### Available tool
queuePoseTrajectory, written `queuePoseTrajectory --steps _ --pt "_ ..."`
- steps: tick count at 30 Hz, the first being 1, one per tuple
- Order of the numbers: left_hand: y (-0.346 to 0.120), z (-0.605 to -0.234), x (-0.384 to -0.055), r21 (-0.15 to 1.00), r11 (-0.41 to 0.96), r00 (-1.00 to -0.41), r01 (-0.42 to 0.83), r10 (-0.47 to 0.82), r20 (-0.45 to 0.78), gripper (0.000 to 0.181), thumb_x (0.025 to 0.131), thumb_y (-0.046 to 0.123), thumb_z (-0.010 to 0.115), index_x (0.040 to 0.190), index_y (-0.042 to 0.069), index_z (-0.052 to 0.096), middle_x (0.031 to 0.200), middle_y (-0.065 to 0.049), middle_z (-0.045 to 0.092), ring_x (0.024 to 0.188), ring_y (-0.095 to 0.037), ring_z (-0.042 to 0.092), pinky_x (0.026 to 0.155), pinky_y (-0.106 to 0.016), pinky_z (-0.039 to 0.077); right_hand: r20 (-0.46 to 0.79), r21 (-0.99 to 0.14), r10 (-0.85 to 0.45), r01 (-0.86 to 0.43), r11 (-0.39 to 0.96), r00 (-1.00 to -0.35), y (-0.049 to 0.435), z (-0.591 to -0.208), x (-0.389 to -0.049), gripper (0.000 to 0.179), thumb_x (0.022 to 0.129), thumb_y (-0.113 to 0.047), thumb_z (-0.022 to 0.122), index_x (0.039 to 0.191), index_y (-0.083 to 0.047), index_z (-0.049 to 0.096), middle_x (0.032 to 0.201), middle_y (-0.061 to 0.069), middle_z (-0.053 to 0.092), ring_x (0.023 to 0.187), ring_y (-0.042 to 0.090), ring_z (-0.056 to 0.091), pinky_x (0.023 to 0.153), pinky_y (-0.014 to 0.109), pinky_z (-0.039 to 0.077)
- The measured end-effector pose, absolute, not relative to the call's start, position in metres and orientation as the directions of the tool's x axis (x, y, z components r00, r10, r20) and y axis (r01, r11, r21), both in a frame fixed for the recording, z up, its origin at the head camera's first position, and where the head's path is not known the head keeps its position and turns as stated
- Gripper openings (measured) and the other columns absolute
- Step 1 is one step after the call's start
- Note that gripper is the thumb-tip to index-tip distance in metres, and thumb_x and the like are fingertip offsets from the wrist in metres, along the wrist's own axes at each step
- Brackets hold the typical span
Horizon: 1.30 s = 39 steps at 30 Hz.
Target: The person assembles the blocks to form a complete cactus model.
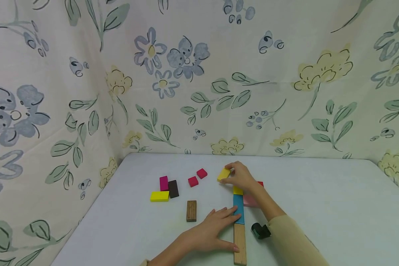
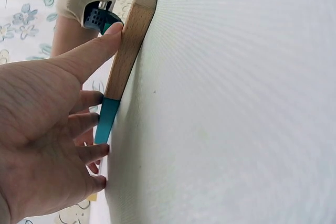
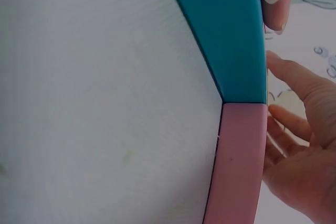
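Note:
My right hand point(image 1: 240, 175) pinches a yellow block point(image 1: 224, 174) between thumb and fingers, near the far end of a row of blocks. That row runs toward me: another yellow block point(image 1: 238, 190), a blue block point(image 1: 238, 218), then a long natural-wood block point(image 1: 239, 255). My left hand point(image 1: 216, 229) is spread along the row's left side. Its fingertips touch the blue block and its thumb touches the wood block point(image 2: 131, 45). A pink block point(image 3: 239, 156) lies against the row's right side, partly behind my right forearm. In the right wrist view the held block is hidden.
Left of the row lie a dark brown wood block point(image 1: 191, 211) and two red cubes point(image 1: 193, 181). Farther left, magenta point(image 1: 164, 183), black point(image 1: 173, 188) and yellow pieces point(image 1: 159, 196) touch. A red piece point(image 1: 260, 183) shows behind the right forearm. Floral cloth point(image 1: 199, 111) hangs behind the table.

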State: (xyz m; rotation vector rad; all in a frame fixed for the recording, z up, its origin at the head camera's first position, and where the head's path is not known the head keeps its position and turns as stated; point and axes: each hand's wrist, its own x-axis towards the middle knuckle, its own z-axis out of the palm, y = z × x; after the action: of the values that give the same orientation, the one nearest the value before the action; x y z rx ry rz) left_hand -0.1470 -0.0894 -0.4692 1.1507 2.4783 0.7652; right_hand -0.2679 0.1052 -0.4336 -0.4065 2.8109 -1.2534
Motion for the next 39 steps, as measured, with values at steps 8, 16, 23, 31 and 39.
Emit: queuePoseTrajectory --steps 8,16,23,31,39 --pt "-0.089 -0.470 -0.148 0.589 0.538 -0.632 0.603 0.773 -0.059 0.082 0.098 0.067 0.061 0.166 0.033 0.033 0.175 0.010 0.022 0.161 -0.027 0.027 0.121 -0.072 0.027 0.058 -0.719 -0.264 -0.223 0.658 -0.963 0.109 -0.434 -0.271 0.055 0.087 -0.018 0.088 0.132 0.006 0.067 0.128 0.019 0.065 0.110 0.033 0.061 0.099 0.044 0.058" --pt "-0.089 -0.466 -0.146 0.576 0.538 -0.632 0.615 0.773 -0.047 0.081 0.098 0.065 0.063 0.166 0.031 0.034 0.175 0.008 0.023 0.160 -0.026 0.028 0.120 -0.072 0.029 0.023 -0.708 -0.279 -0.213 0.674 -0.960 0.117 -0.427 -0.272 0.056 0.090 -0.019 0.086 0.136 0.005 0.065 0.130 0.021 0.064 0.113 0.034 0.062 0.101 0.045 0.057" --pt "-0.088 -0.465 -0.144 0.575 0.544 -0.639 0.610 0.768 -0.049 0.082 0.097 0.067 0.062 0.166 0.033 0.034 0.175 0.010 0.023 0.160 -0.024 0.028 0.121 -0.071 0.029 0.028 -0.693 -0.292 -0.229 0.684 -0.956 0.128 -0.425 -0.277 0.055 0.090 -0.016 0.085 0.136 0.007 0.064 0.133 0.024 0.064 0.114 0.037 0.064 0.101 0.048 0.058" --pt "-0.088 -0.467 -0.145 0.582 0.547 -0.637 0.602 0.768 -0.063 0.082 0.097 0.068 0.061 0.166 0.034 0.033 0.175 0.011 0.022 0.160 -0.024 0.027 0.121 -0.071 0.028 0.000 -0.681 -0.301 -0.221 0.699 -0.954 0.139 -0.425 -0.285 0.056 0.091 -0.016 0.083 0.139 0.006 0.063 0.138 0.027 0.061 0.117 0.039 0.064 0.100 0.049 0.057" --pt "-0.088 -0.468 -0.146 0.577 0.553 -0.638 0.601 0.767 -0.070 0.082 0.097 0.070 0.060 0.166 0.035 0.032 0.175 0.011 0.021 0.160 -0.024 0.027 0.122 -0.070 0.027 -0.005 -0.674 -0.297 -0.216 0.706 -0.955 0.153 -0.427 -0.290 0.057 0.092 -0.013 0.080 0.142 0.006 0.060 0.141 0.029 0.058 0.118 0.043 0.062 0.094 0.048 0.060"
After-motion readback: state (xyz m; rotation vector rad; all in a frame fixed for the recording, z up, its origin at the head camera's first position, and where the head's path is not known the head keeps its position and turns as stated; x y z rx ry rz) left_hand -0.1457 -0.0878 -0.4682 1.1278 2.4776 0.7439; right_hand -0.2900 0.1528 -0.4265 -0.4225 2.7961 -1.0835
